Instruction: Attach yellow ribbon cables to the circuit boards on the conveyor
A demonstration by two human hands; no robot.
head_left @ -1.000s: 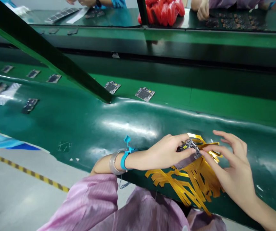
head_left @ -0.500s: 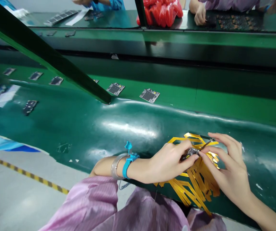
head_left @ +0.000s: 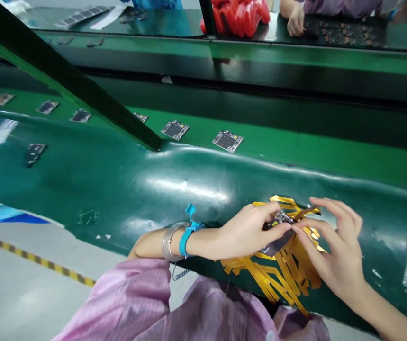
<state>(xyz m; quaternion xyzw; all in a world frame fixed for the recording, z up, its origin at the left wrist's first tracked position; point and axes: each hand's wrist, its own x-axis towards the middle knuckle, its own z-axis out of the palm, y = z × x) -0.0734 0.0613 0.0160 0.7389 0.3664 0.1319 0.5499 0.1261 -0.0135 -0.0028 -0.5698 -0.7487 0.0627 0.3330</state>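
Clamping the circuit board [head_left: 277, 243] in the left hand [head_left: 243, 233], holding it tilted over the heap of yellow flex cables [head_left: 292, 265] on the green surface [head_left: 93, 187]. And with the right hand [head_left: 343, 258], pinching thumb to forefinger on the brown flex strip [head_left: 306, 212], right at the board's edge!

You had room over the green mat [head_left: 185, 189] beyond your left hand [head_left: 249, 230]; 1 slanted post [head_left: 93, 97] barred passage farther left, and yellow strips [head_left: 272, 279] cluttered the way to your right hand [head_left: 341, 251]
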